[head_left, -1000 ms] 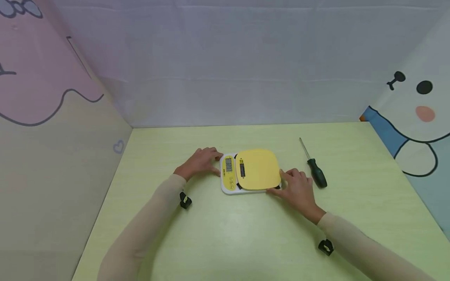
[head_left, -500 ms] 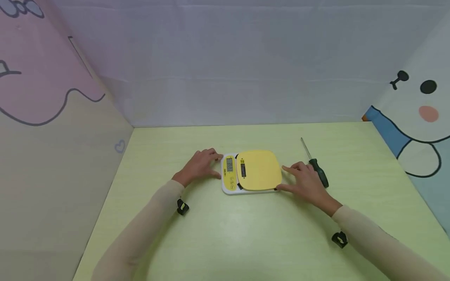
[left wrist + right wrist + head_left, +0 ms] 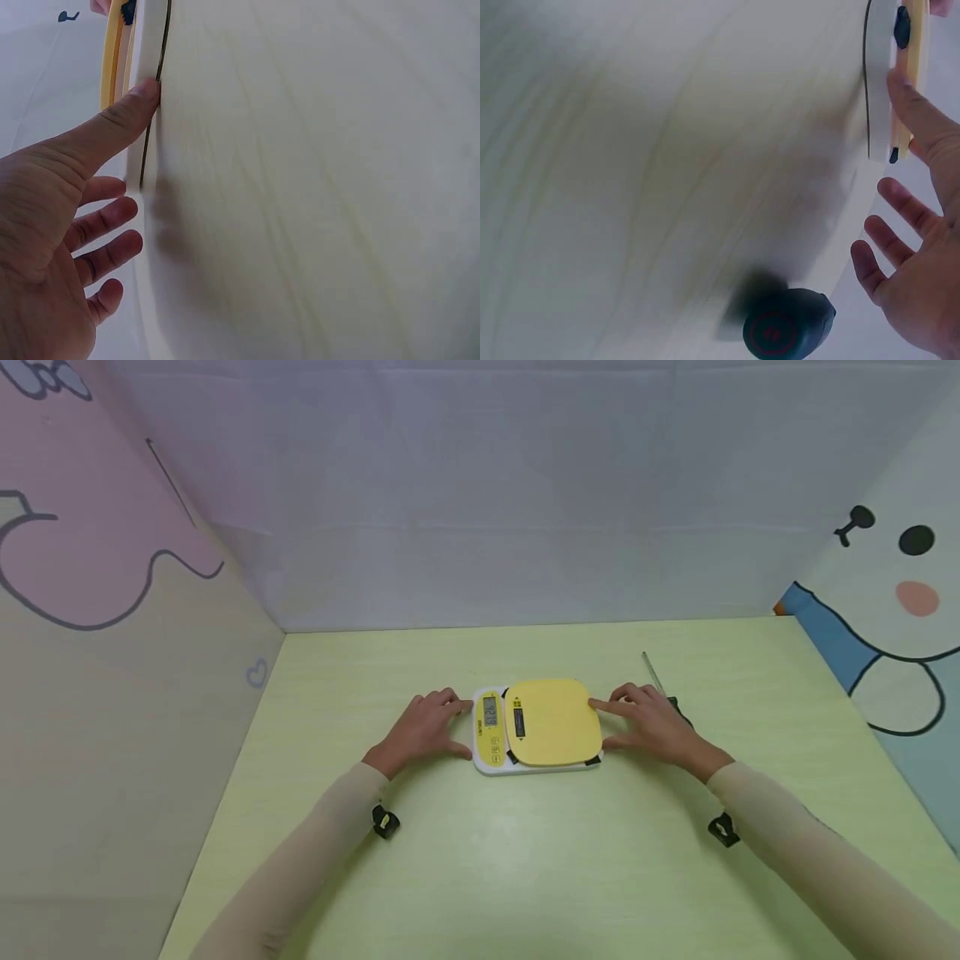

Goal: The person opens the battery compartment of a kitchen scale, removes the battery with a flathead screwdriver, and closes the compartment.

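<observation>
A kitchen scale with a yellow platform (image 3: 553,723) and a white base (image 3: 491,770) lies flat on the table. Its small display (image 3: 490,711) shows dark digits, too small to read surely. At the scale's left end is my left hand (image 3: 420,735), its thumb (image 3: 124,120) touching the white side while the other fingers spread loosely. My right hand (image 3: 652,725) is at the opposite end, forefinger at the platform's edge and thumb against the side. In the right wrist view that thumb (image 3: 919,112) lies along the scale's side (image 3: 880,90). Neither hand curls round it.
A screwdriver (image 3: 652,672) with a dark green handle (image 3: 787,324) lies behind my right hand, which partly hides it. The pale table (image 3: 487,868) meets a white wall covering (image 3: 480,527) at the back and printed panels at both sides.
My right hand has let go of the near right corner and moved back along the scale's right side. My left hand has slid slightly toward me. The scale stays nearly in place.
</observation>
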Action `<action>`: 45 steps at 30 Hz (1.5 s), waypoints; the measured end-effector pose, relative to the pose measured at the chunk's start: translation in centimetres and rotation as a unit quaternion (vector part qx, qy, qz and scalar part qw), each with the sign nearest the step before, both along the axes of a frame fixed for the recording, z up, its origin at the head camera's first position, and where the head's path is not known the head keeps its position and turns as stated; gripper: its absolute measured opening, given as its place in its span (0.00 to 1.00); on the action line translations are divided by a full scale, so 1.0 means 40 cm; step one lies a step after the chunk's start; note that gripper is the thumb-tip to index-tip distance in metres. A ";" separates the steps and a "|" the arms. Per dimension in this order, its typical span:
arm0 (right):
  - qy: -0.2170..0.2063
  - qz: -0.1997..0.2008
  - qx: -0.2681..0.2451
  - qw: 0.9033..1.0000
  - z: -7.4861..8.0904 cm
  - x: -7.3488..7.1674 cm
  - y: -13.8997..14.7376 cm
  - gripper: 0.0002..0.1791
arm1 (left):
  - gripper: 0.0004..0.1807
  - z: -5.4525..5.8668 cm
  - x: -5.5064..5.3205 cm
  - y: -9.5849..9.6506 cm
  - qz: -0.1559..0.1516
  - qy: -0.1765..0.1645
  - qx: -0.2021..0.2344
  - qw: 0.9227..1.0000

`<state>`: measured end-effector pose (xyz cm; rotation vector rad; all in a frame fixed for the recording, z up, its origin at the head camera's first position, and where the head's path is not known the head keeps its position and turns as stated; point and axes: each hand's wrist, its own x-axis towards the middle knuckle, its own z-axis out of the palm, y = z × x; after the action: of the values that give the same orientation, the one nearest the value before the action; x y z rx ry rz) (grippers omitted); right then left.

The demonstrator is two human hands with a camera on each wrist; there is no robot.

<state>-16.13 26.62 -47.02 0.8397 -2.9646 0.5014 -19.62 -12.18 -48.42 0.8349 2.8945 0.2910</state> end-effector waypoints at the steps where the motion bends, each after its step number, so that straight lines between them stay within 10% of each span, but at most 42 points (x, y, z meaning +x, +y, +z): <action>1: 0.007 0.006 0.003 1.000 -0.002 -0.003 0.001 0.38 | 0.50 -0.001 0.001 0.000 -0.003 0.005 0.003 1.000; 23: 0.091 0.041 0.011 0.995 -0.026 -0.014 0.016 0.35 | 0.47 -0.024 -0.007 -0.014 -0.024 0.040 0.024 0.999; 45: 0.047 0.046 -0.016 0.998 0.011 -0.034 0.014 0.32 | 0.29 -0.006 -0.014 -0.040 -0.046 -0.075 0.141 0.986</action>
<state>-17.48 27.19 -46.57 0.9731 -2.8360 0.4966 -20.18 -13.80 -48.66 0.9374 2.7036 0.7324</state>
